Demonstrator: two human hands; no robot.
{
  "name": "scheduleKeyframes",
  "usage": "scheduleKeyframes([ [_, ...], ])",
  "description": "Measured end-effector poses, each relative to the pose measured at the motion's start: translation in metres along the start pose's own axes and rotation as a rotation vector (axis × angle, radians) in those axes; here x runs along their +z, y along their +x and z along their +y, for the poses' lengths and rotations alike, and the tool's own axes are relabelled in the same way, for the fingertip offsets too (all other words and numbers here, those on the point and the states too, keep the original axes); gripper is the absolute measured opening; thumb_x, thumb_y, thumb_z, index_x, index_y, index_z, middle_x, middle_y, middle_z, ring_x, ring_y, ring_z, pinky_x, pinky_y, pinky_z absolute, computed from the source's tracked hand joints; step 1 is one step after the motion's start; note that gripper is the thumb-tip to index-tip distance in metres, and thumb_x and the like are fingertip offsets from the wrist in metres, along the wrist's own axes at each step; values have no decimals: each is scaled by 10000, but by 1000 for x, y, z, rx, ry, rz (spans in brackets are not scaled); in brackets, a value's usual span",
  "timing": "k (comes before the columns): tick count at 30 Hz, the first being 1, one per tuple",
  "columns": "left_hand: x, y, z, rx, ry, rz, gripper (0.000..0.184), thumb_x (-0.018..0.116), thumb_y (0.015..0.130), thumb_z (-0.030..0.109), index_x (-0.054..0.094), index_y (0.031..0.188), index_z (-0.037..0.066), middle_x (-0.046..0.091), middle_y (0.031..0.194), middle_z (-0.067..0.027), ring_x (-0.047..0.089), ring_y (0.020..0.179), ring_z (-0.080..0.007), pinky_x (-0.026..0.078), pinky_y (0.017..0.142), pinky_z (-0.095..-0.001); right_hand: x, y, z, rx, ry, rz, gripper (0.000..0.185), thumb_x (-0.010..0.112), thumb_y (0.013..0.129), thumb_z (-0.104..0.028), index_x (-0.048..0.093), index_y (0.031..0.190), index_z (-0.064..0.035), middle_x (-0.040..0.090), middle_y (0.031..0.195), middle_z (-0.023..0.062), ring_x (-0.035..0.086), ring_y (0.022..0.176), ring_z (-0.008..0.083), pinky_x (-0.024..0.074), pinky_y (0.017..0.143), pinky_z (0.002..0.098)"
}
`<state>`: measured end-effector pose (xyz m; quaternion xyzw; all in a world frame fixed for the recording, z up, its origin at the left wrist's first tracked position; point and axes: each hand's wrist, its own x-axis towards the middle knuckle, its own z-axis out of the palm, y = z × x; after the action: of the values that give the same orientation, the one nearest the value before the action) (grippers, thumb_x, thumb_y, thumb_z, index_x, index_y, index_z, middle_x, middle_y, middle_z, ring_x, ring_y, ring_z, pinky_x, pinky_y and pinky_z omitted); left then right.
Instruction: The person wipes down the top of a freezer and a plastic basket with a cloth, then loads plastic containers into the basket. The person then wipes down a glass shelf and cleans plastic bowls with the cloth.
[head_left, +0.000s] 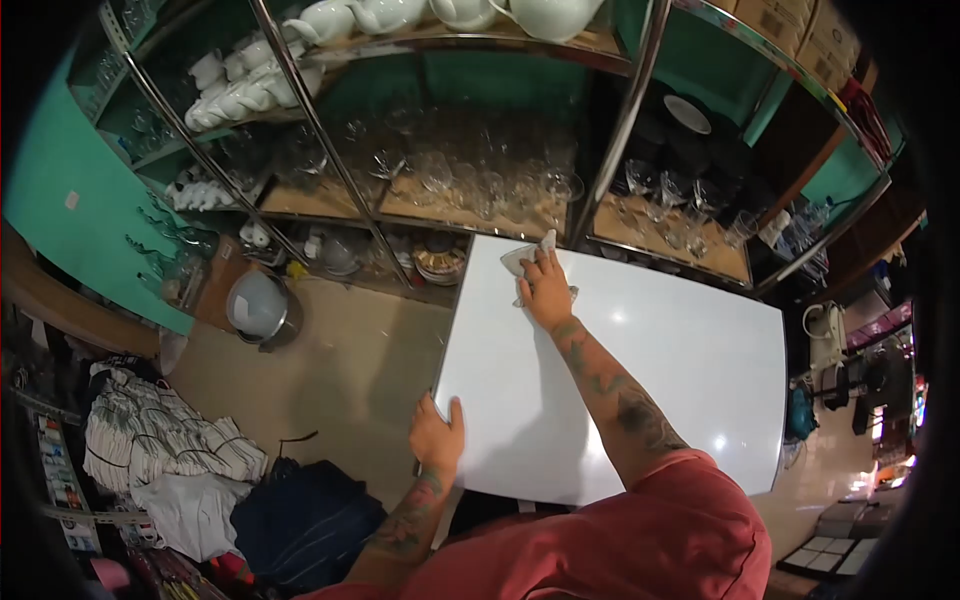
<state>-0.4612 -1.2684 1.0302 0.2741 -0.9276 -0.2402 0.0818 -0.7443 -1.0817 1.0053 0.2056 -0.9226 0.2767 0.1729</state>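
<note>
Quietly, beside shelves [312, 203] of stemware [490, 190], a person's right hand [546, 293] rests on a pale cloth [514, 262] near the far edge of a glossy white tabletop [680, 360], its fingers a little apart and laid over the fabric rather than closed round it. The left hand [436, 437] sits at the tabletop's left edge, thumb apart from the fingers; whether it grips, one cannot tell. The cloth looks light, soft and limp, nothing to break, and likely to slide easily on so smooth a surface; a flat palm over its middle, or a pinch at the raised corner, seems the best hold. That corner points toward the shelves, past the fingertips (the long axis, half hidden under the hand, cannot be read), while other folds spread left and right.
</note>
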Motion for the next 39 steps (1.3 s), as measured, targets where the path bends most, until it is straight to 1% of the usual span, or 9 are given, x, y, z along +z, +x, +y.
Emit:
scheduleKeyframes([
  [8, -6, 1, 0, -50, -50, -102, 682, 606, 966, 492, 501, 1397, -27, 629, 1292, -257, 600, 1207, -430, 487, 999, -503, 74, 42, -58, -227, 73, -27, 368, 642, 931, -188, 674, 1274, -59, 555, 1424, 219, 474, 1373, 426, 385, 1165, 496],
  [14, 4, -9, -18, 86, -362, 266, 939, 534, 984, 591, 179, 1599, -25, 387, 1569, -291, 455, 1393, -467, 348, 1165, -516, 39, -100, -147, -380, 275, -313, 379, 647, 944, -205, 660, 1284, -40, 517, 1472, 201, 427, 1436, 402, 379, 1178, 500],
  [15, 3, -9, -17, 131, -438, 336, 934, 522, 988, 592, 187, 1595, -34, 352, 1590, -285, 427, 1411, -476, 326, 1179, -530, 18, -130, -158, -579, 105, -314, 407, 643, 948, -213, 639, 1307, -21, 510, 1489, 199, 411, 1452, 398, 366, 1186, 504],
  [19, 8, -17, -27, 208, -673, 355, 828, 523, 1017, 510, 239, 1572, -35, 442, 1541, -266, 498, 1360, -449, 383, 1137, -514, -78, -235, -171, -521, 206, -314, 374, 594, 951, -137, 642, 1300, -12, 550, 1441, 206, 518, 1354, 367, 457, 1091, 471],
  [22, 5, -21, -40, 137, -600, 84, 719, 524, 1031, 450, 321, 1545, -9, 575, 1423, -243, 581, 1267, -428, 446, 1074, -495, -128, -287, -112, -266, 112, -496, 346, 622, 923, -116, 673, 1247, -6, 564, 1406, 228, 559, 1279, 382, 481, 1050, 450],
  [24, 1, -23, -38, 129, -453, 83, 594, 533, 1035, 407, 453, 1482, 23, 659, 1317, -214, 634, 1185, -419, 488, 1009, -487, -167, -309, -57, -166, 55, -142, 382, 617, 871, -65, 705, 1243, -56, 539, 1415, 278, 605, 1123, 425, 491, 983, 522],
  [28, -5, -23, -34, 60, -380, 36, 517, 515, 1050, 407, 547, 1432, 60, 680, 1294, -204, 644, 1180, -412, 493, 996, -480, -234, -302, 25, 261, -234, 58, 419, 589, 900, -84, 655, 1314, -57, 446, 1495, 350, 523, 1237, 509, 416, 1071, 572],
  [32, 0, -20, -37, -9, -467, 34, 490, 475, 1072, 414, 577, 1424, 90, 694, 1275, -202, 651, 1179, -400, 494, 996, -471, -181, -272, 93, 492, -282, 280, 480, 603, 899, -105, 607, 1374, -32, 417, 1518, 361, 435, 1378, 531, 357, 1166, 567],
  [39, -7, -21, -51, -62, -639, -106, 586, 326, 1116, 474, 583, 1451, 68, 628, 1418, -193, 567, 1342, -350, 425, 1114, -411, -80, -245, -124, -167, 209, -253, 433, 677, 896, -154, 634, 1301, -6, 470, 1498, 286, 488, 1357, 458, 425, 1136, 523],
])
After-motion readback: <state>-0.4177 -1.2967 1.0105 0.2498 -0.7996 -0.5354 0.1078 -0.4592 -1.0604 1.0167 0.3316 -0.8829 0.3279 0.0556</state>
